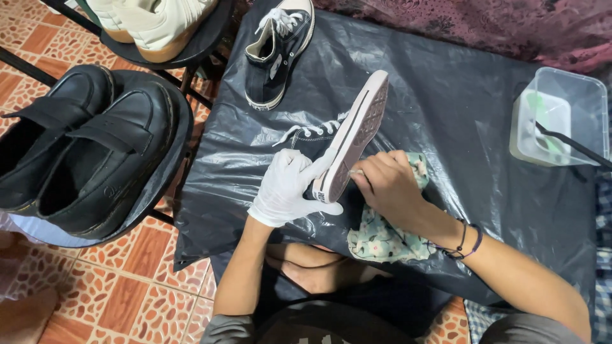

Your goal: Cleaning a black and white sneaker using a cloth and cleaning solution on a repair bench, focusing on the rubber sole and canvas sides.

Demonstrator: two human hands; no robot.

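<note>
The sneaker [347, 137] is dark navy with white laces and a white sole, held in a white glove [287, 188]. The cloth [382, 239] is pale green with a floral print; the plastic sheet [446, 95] is black, the floor [134, 299] orange-patterned tile.

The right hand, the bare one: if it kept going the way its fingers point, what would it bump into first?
The right hand points up-left and already presses against the white sole edge of the tipped sneaker. Past that lies the gloved left hand gripping the heel, though depth is hard to judge.
</note>
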